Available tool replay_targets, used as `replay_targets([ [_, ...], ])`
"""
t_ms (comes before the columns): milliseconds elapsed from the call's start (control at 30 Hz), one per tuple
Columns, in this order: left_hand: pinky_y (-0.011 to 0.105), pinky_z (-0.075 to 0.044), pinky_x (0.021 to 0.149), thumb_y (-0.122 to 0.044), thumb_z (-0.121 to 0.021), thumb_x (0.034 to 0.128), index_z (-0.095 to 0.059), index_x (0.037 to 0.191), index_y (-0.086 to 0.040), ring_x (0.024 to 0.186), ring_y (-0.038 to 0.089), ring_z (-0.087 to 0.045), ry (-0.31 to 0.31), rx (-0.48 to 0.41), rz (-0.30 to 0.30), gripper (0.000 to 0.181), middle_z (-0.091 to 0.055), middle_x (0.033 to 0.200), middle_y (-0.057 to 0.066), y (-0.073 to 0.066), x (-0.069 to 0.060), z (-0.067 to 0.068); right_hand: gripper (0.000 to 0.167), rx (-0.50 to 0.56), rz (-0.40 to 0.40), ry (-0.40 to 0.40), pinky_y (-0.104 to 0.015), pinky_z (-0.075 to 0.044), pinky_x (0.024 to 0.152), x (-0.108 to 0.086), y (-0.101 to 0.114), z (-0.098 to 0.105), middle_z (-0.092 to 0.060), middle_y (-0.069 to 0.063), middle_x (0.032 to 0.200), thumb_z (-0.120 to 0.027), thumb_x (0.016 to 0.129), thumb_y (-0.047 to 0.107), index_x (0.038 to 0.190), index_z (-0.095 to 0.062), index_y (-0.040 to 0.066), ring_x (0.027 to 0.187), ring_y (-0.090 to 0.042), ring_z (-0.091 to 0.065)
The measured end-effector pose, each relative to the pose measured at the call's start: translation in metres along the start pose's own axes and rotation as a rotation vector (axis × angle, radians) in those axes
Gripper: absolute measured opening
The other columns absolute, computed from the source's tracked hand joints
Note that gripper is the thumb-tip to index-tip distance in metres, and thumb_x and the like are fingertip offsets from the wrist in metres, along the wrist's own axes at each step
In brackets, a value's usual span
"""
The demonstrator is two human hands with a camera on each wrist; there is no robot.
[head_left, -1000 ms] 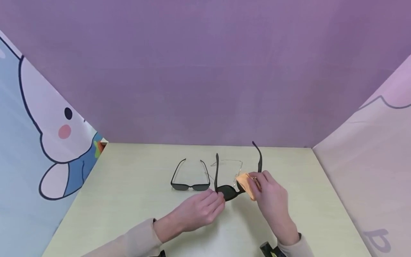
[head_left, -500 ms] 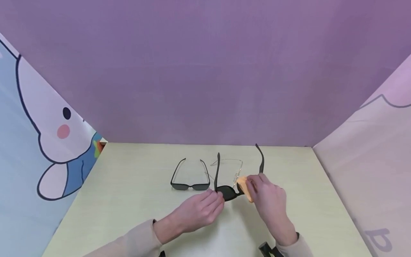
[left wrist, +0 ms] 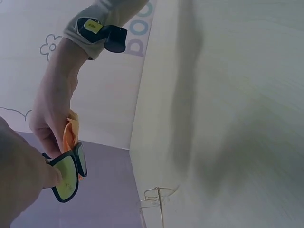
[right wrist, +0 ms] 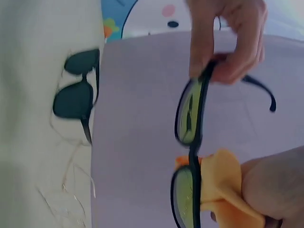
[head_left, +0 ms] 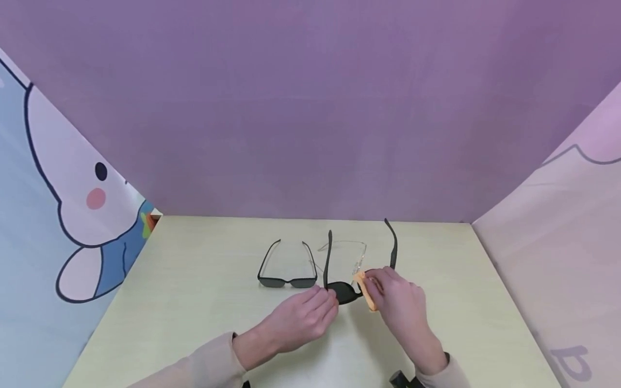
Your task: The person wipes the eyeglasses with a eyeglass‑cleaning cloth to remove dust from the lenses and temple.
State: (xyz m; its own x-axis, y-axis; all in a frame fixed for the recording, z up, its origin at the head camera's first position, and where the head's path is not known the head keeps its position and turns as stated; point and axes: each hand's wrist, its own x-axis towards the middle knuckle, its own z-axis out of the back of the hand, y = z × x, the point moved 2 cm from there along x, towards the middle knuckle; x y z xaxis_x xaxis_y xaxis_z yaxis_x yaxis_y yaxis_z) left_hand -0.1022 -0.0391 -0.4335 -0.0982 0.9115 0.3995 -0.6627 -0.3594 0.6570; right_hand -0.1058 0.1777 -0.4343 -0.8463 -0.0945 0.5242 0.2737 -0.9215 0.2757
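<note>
The left hand [head_left: 303, 318] pinches one end of the black sunglasses [head_left: 343, 292], held above the tabletop [head_left: 194, 280], while the right hand [head_left: 401, 310] grips an orange cloth [head_left: 367, 293] at their other lens, and farther back (near each other) rest a second pair of sunglasses [head_left: 274, 282] and thin wire glasses [head_left: 358, 265].

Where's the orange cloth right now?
In the head view, the orange cloth is right of centre, pinched in the right hand at the right-hand lens of the black sunglasses.
</note>
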Motion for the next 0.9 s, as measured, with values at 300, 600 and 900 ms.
replay_targets([
  [300, 0.024, -0.057, 0.094, 0.005, -0.032, 0.1003, -0.075, 0.107, -0.015, 0.100, 0.012, -0.067, 0.004, -0.004, 0.010, 0.048, -0.076, 0.108, 0.000, -0.0008, 0.0002, 0.0008, 0.008, -0.076, 0.010, -0.088, -0.023, -0.029, 0.034, 0.0020, -0.0069, 0.0035, -0.072, -0.006, 0.080, -0.082, 0.084, 0.008, 0.089, -0.077, 0.006, 0.039, -0.009, -0.042],
  [600, 0.023, -0.057, 0.092, 0.003, -0.033, 0.1007, -0.075, 0.107, -0.015, 0.099, 0.012, -0.066, 0.004, -0.020, 0.018, 0.047, -0.075, 0.108, -0.001, -0.0020, 0.0015, 0.0019, 0.007, 0.033, -0.037, 0.104, -0.024, -0.034, 0.041, -0.0003, 0.0024, 0.0030, -0.068, 0.004, 0.078, -0.082, 0.088, 0.017, 0.093, -0.078, 0.014, 0.049, -0.004, -0.045],
  [900, 0.024, -0.057, 0.093, 0.002, -0.035, 0.1003, -0.075, 0.105, -0.015, 0.098, 0.012, -0.067, 0.000, -0.018, 0.029, 0.043, -0.075, 0.107, 0.000, -0.0028, 0.0014, 0.0035, 0.007, -0.027, -0.029, 0.013, -0.022, -0.029, 0.038, 0.0014, -0.0043, 0.0043, -0.071, -0.002, 0.080, -0.081, 0.087, 0.011, 0.092, -0.077, 0.009, 0.045, -0.004, -0.040],
])
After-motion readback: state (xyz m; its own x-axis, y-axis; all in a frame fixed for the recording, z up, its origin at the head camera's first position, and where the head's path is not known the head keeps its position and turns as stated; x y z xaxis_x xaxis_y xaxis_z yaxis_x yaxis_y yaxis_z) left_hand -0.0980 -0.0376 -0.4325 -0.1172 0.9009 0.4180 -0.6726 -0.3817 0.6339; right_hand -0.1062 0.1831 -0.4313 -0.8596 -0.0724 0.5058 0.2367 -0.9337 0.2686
